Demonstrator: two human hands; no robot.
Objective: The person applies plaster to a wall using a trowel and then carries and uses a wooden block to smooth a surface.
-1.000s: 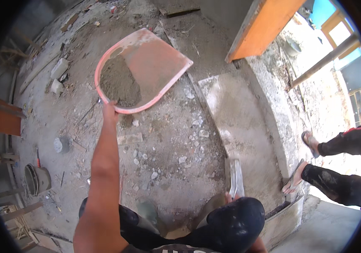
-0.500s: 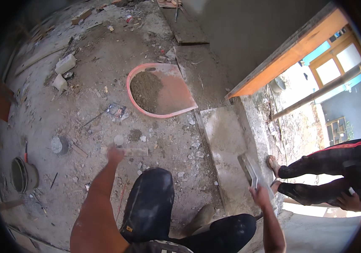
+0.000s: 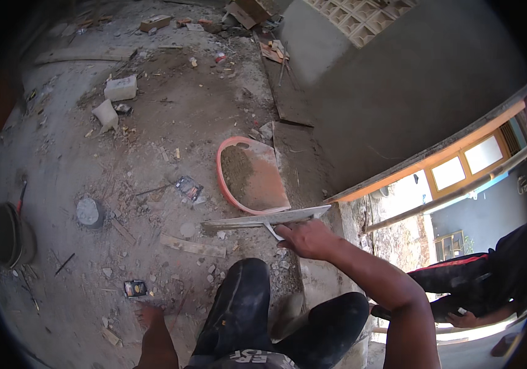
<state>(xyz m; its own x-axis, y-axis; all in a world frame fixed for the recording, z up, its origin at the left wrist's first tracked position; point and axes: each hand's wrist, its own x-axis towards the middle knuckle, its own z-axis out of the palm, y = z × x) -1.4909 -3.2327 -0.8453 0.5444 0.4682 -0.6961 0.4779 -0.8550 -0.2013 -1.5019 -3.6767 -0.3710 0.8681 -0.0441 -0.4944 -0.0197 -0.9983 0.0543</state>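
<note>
Right hand [image 3: 305,238] grips a trowel [image 3: 297,214] mid-frame, by the pink tub [image 3: 269,186]; a careless swing could strike its rim. Left hand [image 3: 147,315], lower left, is near a packet [image 3: 135,288]; its grip, I cannot tell.

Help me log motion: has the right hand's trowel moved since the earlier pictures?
Yes: against the pale wooden strip, the trowel has moved left, toward it.
</note>
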